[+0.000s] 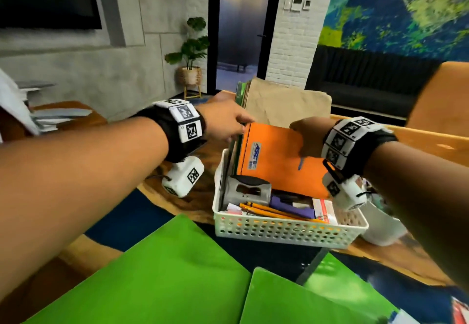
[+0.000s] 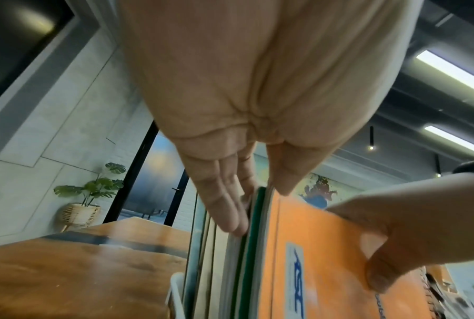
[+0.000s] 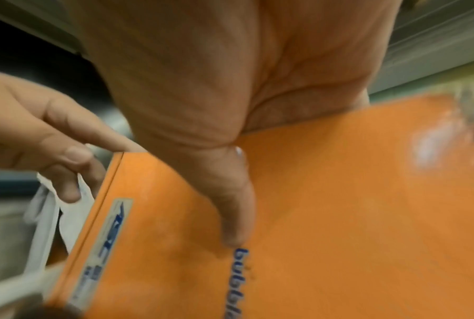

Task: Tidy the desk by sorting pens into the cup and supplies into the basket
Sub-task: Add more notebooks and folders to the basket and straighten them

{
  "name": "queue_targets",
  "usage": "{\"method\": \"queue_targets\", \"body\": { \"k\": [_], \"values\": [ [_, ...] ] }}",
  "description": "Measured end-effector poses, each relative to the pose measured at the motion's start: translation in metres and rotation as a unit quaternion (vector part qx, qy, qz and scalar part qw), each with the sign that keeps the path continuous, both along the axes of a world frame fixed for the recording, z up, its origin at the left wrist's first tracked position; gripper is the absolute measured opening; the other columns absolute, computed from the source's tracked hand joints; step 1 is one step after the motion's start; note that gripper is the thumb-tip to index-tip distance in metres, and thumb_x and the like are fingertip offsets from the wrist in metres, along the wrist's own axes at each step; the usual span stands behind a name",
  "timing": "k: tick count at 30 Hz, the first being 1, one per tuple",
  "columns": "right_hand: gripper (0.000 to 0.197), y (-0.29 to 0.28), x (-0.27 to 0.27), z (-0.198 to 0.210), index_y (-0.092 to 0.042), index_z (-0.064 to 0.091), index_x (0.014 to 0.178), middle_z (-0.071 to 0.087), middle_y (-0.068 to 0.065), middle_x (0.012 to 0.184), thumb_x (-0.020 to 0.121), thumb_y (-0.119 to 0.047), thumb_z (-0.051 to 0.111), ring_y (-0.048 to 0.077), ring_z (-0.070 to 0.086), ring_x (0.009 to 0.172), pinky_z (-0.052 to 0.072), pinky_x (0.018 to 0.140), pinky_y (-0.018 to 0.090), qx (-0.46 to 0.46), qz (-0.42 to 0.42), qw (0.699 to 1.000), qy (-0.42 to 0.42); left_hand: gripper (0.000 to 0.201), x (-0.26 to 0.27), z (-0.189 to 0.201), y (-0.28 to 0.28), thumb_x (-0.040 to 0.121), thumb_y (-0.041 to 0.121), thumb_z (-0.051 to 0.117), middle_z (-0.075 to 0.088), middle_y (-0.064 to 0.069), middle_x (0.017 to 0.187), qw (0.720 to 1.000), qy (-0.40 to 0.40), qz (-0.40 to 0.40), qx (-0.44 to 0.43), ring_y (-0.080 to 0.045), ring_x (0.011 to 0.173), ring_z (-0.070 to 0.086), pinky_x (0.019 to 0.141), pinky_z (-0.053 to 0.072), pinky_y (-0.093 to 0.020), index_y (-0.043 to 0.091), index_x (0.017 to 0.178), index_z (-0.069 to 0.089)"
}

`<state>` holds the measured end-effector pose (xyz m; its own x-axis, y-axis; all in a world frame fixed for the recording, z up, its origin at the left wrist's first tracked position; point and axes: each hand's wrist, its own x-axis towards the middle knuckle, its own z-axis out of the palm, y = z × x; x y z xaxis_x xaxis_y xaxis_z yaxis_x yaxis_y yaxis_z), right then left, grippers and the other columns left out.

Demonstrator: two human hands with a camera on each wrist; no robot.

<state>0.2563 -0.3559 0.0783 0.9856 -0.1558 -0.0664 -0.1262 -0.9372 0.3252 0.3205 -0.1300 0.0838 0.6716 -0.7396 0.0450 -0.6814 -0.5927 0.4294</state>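
A white perforated basket (image 1: 286, 229) stands on the wooden desk (image 1: 431, 143). In it lie a grey stapler (image 1: 247, 189), yellow pencils (image 1: 274, 212) and a purple item (image 1: 291, 208). An orange padded envelope (image 1: 274, 156) stands upright in the basket. My right hand (image 1: 307, 135) grips its top edge, thumb on the front face (image 3: 230, 194), fingers behind. My left hand (image 1: 228, 123) is at the envelope's top left corner and pinches a green-covered notebook (image 2: 257, 215) in the upright stack between fingers (image 2: 224, 207) and thumb. A white cup (image 1: 383, 224) stands right of the basket, partly hidden by my right wrist.
Green folders (image 1: 165, 273) lie at the near edge of the desk. A brown paper envelope (image 1: 286, 102) stands behind the basket. A potted plant (image 1: 190, 52) and a dark doorway are far back. A stack of papers (image 1: 50, 118) sits at the left.
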Motion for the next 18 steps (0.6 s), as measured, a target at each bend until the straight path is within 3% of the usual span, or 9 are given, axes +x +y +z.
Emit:
{"method": "queue_targets", "body": {
  "k": [2,4,6,8,9,11,13,15,18],
  "values": [
    [0.055,-0.002,0.002,-0.019,-0.01,0.047,0.134,0.062,0.012,0.12,0.086,-0.025,0.071,0.033,0.063,0.108,0.047,0.081,0.029,0.016,-0.009,1.0,0.01,0.026,-0.008,-0.006,-0.003,0.102,0.018,0.054,0.073,0.005,0.102,0.999,-0.021,-0.006,0.046,-0.006,0.078,0.064,0.073,0.054,-0.027,0.026,0.122,0.068],
    [0.058,0.0,0.004,-0.032,-0.012,0.045,0.129,0.063,0.012,0.112,0.08,-0.026,0.074,0.035,0.065,0.1,0.054,0.082,0.038,0.031,-0.017,0.999,0.002,0.029,-0.011,-0.018,-0.008,0.1,0.019,0.055,0.069,-0.008,0.115,0.994,-0.057,0.003,0.095,-0.022,0.097,0.066,0.088,0.053,-0.038,0.013,0.128,0.063],
    [0.074,0.004,0.007,-0.035,-0.015,0.042,0.132,0.06,0.013,0.117,0.073,-0.032,0.082,0.037,0.061,0.107,0.053,0.088,0.043,0.018,-0.026,1.0,0.001,0.034,-0.007,-0.029,-0.013,0.1,0.019,0.054,0.061,-0.017,0.124,0.99,-0.078,0.028,0.117,-0.035,0.108,0.062,0.094,0.052,-0.044,0.008,0.133,0.056],
    [0.09,0.004,0.01,-0.039,-0.021,0.034,0.142,0.051,0.012,0.129,0.07,-0.039,0.085,0.039,0.051,0.119,0.047,0.097,0.048,-0.012,-0.04,0.999,-0.003,0.033,-0.004,-0.034,-0.017,0.098,0.025,0.054,0.056,-0.016,0.124,0.983,-0.105,0.04,0.143,-0.034,0.101,0.062,0.089,0.055,-0.048,0.015,0.13,0.052],
    [0.097,0.004,0.009,-0.04,-0.025,0.028,0.145,0.046,0.01,0.135,0.069,-0.042,0.085,0.038,0.047,0.124,0.044,0.098,0.052,-0.02,-0.047,0.999,-0.006,0.038,-0.004,-0.035,-0.018,0.098,0.028,0.055,0.053,-0.015,0.128,0.979,-0.109,0.051,0.165,-0.033,0.101,0.061,0.088,0.055,-0.047,0.019,0.134,0.049],
    [0.105,0.007,0.001,-0.038,-0.033,0.021,0.148,0.038,0.005,0.145,0.066,-0.049,0.085,0.034,0.04,0.132,0.039,0.101,0.057,-0.011,-0.042,0.998,-0.037,0.062,0.001,-0.041,-0.018,0.1,0.031,0.054,0.041,-0.018,0.147,0.968,-0.099,0.063,0.223,-0.035,0.117,0.057,0.094,0.052,-0.039,0.015,0.154,0.029],
    [0.102,0.014,-0.015,-0.029,-0.038,0.023,0.149,0.033,0.001,0.152,0.068,-0.054,0.082,0.031,0.035,0.138,0.036,0.106,0.057,0.03,-0.035,0.996,-0.073,0.081,0.003,-0.045,-0.014,0.099,0.039,0.057,0.028,-0.019,0.158,0.964,-0.075,0.075,0.243,-0.035,0.128,0.051,0.102,0.048,-0.039,0.013,0.161,0.013],
    [0.089,0.021,-0.04,-0.018,-0.041,0.033,0.146,0.031,0.0,0.154,0.071,-0.058,0.079,0.03,0.033,0.139,0.035,0.109,0.054,0.108,-0.033,0.988,-0.108,0.085,0.001,-0.046,-0.008,0.094,0.045,0.062,0.026,-0.015,0.159,0.972,-0.06,0.081,0.212,-0.033,0.127,0.052,0.104,0.049,-0.044,0.018,0.16,0.017],
    [0.067,0.02,-0.096,-0.006,-0.04,0.05,0.136,0.042,-0.005,0.146,0.077,-0.055,0.077,0.022,0.043,0.13,0.042,0.102,0.042,0.293,-0.033,0.939,-0.177,0.068,-0.021,-0.041,0.002,0.095,0.042,0.064,0.035,-0.006,0.153,0.987,-0.068,0.09,0.111,-0.025,0.124,0.055,0.102,0.048,-0.038,0.025,0.155,0.037]
  ]
}}
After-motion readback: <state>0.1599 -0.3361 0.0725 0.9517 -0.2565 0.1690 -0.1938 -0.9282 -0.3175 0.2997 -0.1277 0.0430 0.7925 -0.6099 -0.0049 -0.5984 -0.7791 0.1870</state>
